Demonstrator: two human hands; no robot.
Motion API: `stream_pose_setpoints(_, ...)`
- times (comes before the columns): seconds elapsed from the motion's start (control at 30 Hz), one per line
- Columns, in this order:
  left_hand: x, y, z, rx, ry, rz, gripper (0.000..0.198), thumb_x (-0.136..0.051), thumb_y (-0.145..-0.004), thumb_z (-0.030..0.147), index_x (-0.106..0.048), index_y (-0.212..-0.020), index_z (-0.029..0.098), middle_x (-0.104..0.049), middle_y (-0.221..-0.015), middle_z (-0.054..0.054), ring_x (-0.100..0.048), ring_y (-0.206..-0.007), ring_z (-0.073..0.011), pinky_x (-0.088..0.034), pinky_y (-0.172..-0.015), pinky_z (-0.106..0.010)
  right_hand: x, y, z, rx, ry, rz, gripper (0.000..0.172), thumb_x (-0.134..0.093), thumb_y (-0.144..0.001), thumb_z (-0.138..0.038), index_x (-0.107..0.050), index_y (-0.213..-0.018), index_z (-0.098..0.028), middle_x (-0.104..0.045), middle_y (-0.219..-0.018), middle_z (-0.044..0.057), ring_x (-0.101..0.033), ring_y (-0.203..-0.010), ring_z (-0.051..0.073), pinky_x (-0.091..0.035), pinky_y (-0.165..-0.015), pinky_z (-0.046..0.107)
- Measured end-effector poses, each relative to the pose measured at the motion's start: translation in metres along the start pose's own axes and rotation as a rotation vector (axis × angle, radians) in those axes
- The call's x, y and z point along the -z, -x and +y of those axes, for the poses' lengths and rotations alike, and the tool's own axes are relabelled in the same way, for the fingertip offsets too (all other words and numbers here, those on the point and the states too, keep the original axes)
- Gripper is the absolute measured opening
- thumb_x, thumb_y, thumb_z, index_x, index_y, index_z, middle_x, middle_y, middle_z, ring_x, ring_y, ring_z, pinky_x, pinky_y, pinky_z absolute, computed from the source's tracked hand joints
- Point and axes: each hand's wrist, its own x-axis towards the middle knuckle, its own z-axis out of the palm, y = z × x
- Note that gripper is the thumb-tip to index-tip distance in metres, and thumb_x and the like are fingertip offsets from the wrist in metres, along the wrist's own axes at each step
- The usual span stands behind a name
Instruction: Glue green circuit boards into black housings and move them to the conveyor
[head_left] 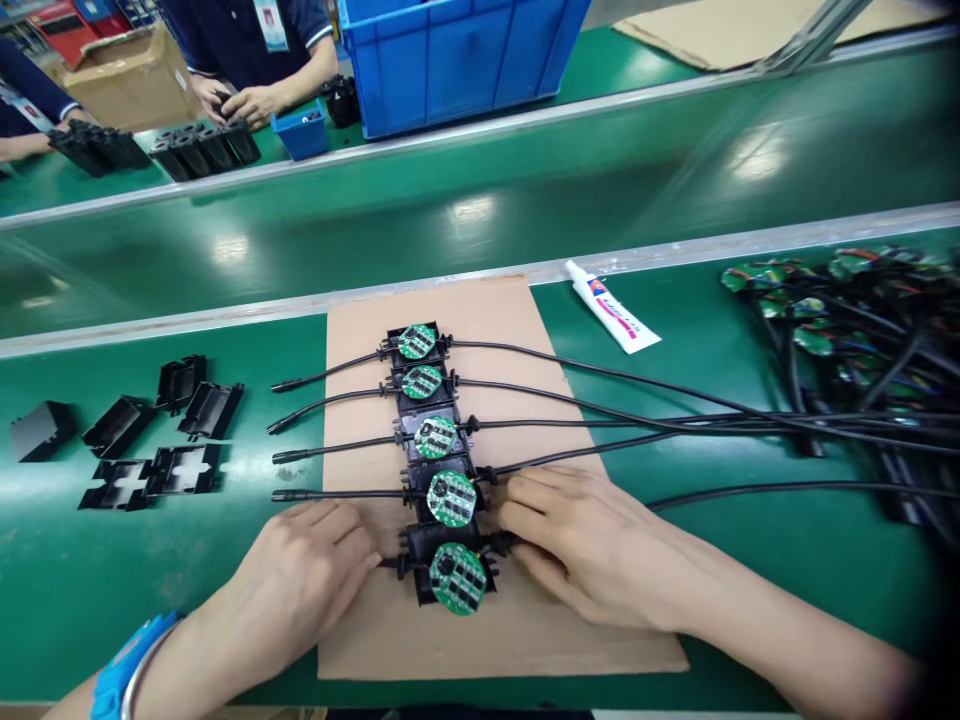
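Note:
Several black plastic housings stand in a column on a cardboard sheet [570,640], each with a round green circuit board and a black cable leaving either side. The nearest circuit board [458,579] lies tilted over its housing [431,540]. My left hand [311,560] is closed, pinching the short black cable [391,564] left of that housing. On the other side, my right hand [574,535] has its fingers closed around the long black cable [504,542] where it enters the same housing. Its fingertips hide part of that cable.
Loose black housings [184,470] lie at left. A white tube [613,310] rests behind the cardboard. Boards with cables [862,340] are heaped at right. Beyond a metal rail, a blue crate [465,65], a small blue bin [300,133] and co-workers' hands [251,103] are visible.

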Motion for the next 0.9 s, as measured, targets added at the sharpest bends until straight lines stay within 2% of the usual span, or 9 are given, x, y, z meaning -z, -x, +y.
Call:
stream_pose_setpoints(0.07, 0.001, 0.0, -0.003, 0.008, 0.06, -0.001, 0.023, -0.041, -0.095, 0.022, -0.062, -0.084, 0.02, -0.062, -0.078, -0.003, -0.061, -0.069, -0.0206, -0.048, -0.06, -0.032, 0.013, 0.003, 0.012, -0.001, -0.049, 0.054, 0.009, -0.051, -0.084, -0.023, -0.06, -0.083, -0.019, -0.059, -0.081, 0.005, -0.053, -0.074, 0.017, -0.04, -0.064, 0.029)
stream_pose_setpoints(0.13, 0.002, -0.001, -0.007, 0.019, 0.128, -0.003, 0.022, -0.042, -0.095, 0.024, -0.063, -0.089, 0.022, -0.063, -0.081, -0.003, -0.061, -0.072, -0.0188, -0.047, -0.062, -0.029, 0.028, 0.006, 0.035, -0.071, -0.047, 0.256, 0.013, -0.051, -0.087, -0.028, -0.061, -0.087, -0.019, -0.062, -0.082, 0.005, -0.056, -0.077, 0.018, -0.044, -0.069, 0.031)
stream_pose_setpoints(0.27, -0.001, -0.005, -0.012, 0.06, 0.231, 0.014, 0.023, -0.042, -0.097, 0.027, -0.064, -0.088, 0.022, -0.062, -0.082, -0.002, -0.061, -0.07, -0.0148, -0.045, -0.06, -0.023, 0.048, 0.005, 0.105, -0.529, 0.167, 0.699, 0.017, -0.049, -0.089, -0.034, -0.062, -0.088, -0.022, -0.063, -0.095, 0.013, -0.055, -0.096, 0.029, -0.042, -0.085, 0.044)
stream_pose_setpoints(0.37, -0.001, -0.007, -0.01, 0.07, 0.288, 0.009, 0.022, -0.045, -0.096, 0.028, -0.065, -0.089, 0.022, -0.063, -0.081, -0.002, -0.061, -0.07, -0.0141, -0.046, -0.061, -0.023, 0.048, 0.001, 0.145, -0.77, 0.123, 0.749, 0.012, -0.063, -0.08, -0.032, -0.061, -0.083, -0.021, -0.061, -0.106, 0.018, -0.046, -0.11, 0.038, -0.036, -0.088, 0.05)
stream_pose_setpoints(0.47, 0.003, -0.008, -0.006, 0.052, 0.342, 0.023, 0.022, -0.046, -0.095, 0.028, -0.066, -0.089, 0.021, -0.063, -0.08, -0.003, -0.06, -0.071, -0.0139, -0.046, -0.062, -0.022, 0.049, 0.004, 0.155, -0.819, 0.008, 0.768, 0.02, -0.068, -0.073, -0.032, -0.056, -0.075, -0.017, -0.063, -0.092, 0.016, -0.054, -0.098, 0.033, -0.038, -0.075, 0.041)
stream_pose_setpoints(0.6, 0.014, -0.016, 0.001, 0.068, 0.458, 0.055, 0.019, -0.048, -0.094, 0.027, -0.066, -0.094, 0.021, -0.064, -0.085, -0.003, -0.06, -0.074, -0.0139, -0.047, -0.066, -0.023, 0.058, 0.008, 0.129, -0.792, -0.178, 0.816, 0.03, -0.057, -0.081, -0.044, -0.052, -0.078, -0.015, -0.058, -0.065, 0.005, -0.058, -0.066, 0.016, -0.032, -0.057, 0.03)
stream_pose_setpoints(0.73, 0.022, -0.054, 0.012, 0.132, 0.728, 0.114, 0.026, -0.049, -0.095, 0.036, -0.059, -0.113, 0.021, -0.064, -0.097, -0.005, -0.061, -0.077, -0.0139, -0.05, -0.068, -0.025, 0.055, -0.025, 0.067, -0.614, -0.396, 0.828, 0.03, -0.04, -0.093, -0.048, -0.045, -0.085, -0.019, -0.058, -0.064, 0.0, -0.05, -0.051, 0.01, -0.035, -0.047, 0.024)
stream_pose_setpoints(0.83, 0.024, -0.094, 0.019, 0.055, 1.083, 0.325, 0.035, -0.048, -0.094, 0.043, -0.049, -0.12, 0.018, -0.061, -0.099, -0.006, -0.06, -0.073, -0.0115, -0.051, -0.06, -0.022, 0.042, -0.063, 0.011, -0.33, -0.713, 0.853, 0.035, -0.035, -0.095, -0.054, -0.041, -0.085, -0.021, -0.049, -0.063, -0.004, -0.044, -0.05, 0.009, -0.036, -0.045, 0.022)
stream_pose_setpoints(0.9, 0.027, -0.114, 0.021, 0.025, 1.217, 0.536, 0.032, -0.052, -0.093, 0.044, -0.05, -0.109, 0.016, -0.061, -0.087, -0.003, -0.058, -0.063, -0.0087, -0.05, -0.054, -0.019, 0.034, -0.08, -0.017, -0.164, -0.881, 0.842, 0.033, -0.033, -0.097, -0.053, -0.039, -0.088, -0.022, -0.045, -0.064, -0.005, -0.043, -0.052, 0.01, -0.037, -0.047, 0.022)
